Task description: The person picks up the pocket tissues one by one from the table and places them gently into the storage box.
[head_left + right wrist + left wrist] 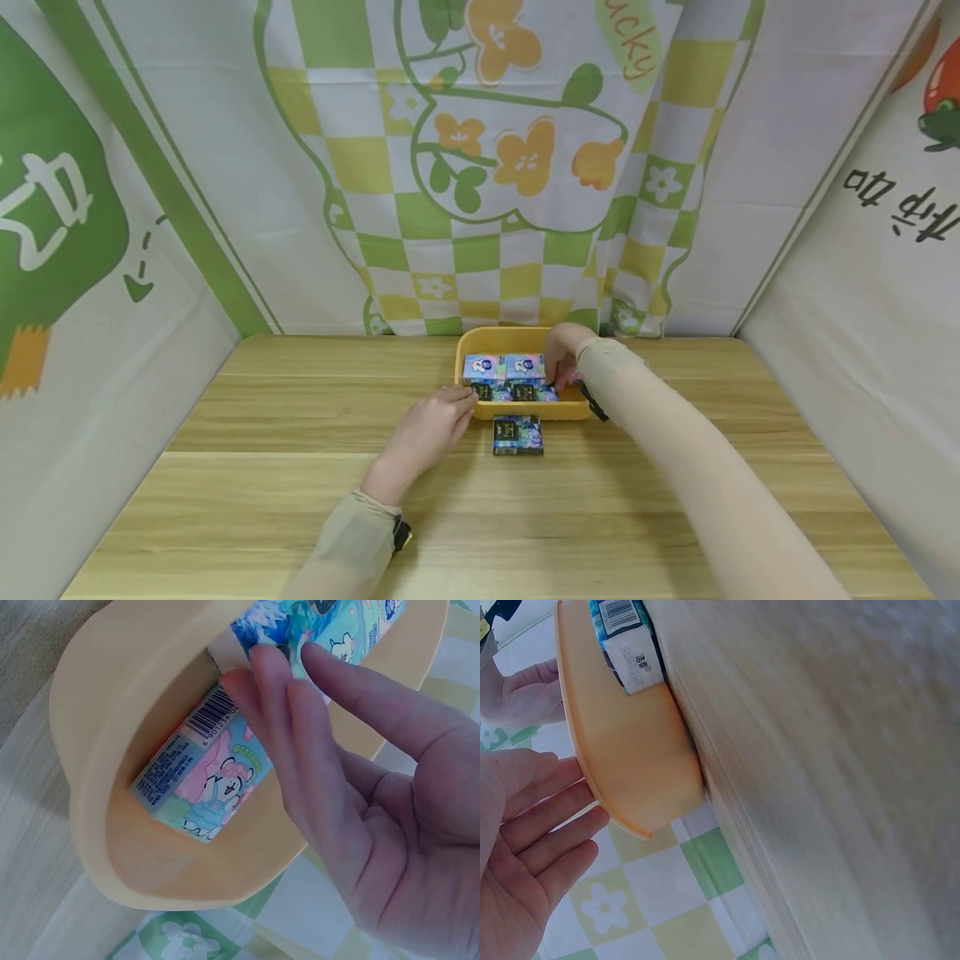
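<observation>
A yellow plastic basket at the back of the table holds several small tissue packs. Light blue-pink packs lie along its back, and dark floral packs along its front. My left hand rests its extended fingertips on the rim at the left front corner. Inside, my right hand has its fingers at the end of the right-hand dark pack, thumb apart from them in the right wrist view. Beneath those fingers a pink-and-green bear-print pack lies in the right end. Another dark pack lies just before the basket.
A wooden table carries the basket close to its back edge. Behind it hangs a checked floral curtain, with printed white sheets at both sides.
</observation>
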### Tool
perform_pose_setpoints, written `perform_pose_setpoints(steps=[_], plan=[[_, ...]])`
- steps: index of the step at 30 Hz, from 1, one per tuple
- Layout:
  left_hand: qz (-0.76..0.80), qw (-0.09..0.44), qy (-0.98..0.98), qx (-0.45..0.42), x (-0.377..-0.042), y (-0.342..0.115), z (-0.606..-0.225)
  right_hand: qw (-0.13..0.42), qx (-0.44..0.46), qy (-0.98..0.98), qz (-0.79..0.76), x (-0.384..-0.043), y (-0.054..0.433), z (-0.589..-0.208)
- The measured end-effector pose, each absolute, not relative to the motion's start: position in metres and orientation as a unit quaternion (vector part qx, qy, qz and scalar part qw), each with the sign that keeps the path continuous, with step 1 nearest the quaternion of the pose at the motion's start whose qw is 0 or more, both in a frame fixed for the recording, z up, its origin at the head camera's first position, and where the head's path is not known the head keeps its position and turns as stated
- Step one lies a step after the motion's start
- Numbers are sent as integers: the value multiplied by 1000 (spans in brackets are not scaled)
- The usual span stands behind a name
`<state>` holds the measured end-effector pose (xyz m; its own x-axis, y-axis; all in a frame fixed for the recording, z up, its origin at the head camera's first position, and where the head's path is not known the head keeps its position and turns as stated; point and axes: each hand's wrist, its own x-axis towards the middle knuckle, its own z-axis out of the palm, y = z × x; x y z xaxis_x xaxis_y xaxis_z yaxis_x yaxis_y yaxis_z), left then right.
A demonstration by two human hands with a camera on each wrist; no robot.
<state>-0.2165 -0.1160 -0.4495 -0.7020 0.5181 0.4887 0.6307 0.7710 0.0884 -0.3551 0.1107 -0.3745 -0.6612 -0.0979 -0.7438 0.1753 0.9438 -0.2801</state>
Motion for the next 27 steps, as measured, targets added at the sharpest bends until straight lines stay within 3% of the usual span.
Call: perform_pose_setpoints(steps=[14, 27], plan=[[-128, 227, -913, -313, -216, -117, -450, 383, 20, 908, -168, -348, 115, -371], [-131, 226, -914, -312, -216, -117, -450, 397, -14, 910, -122, -347, 117, -370]])
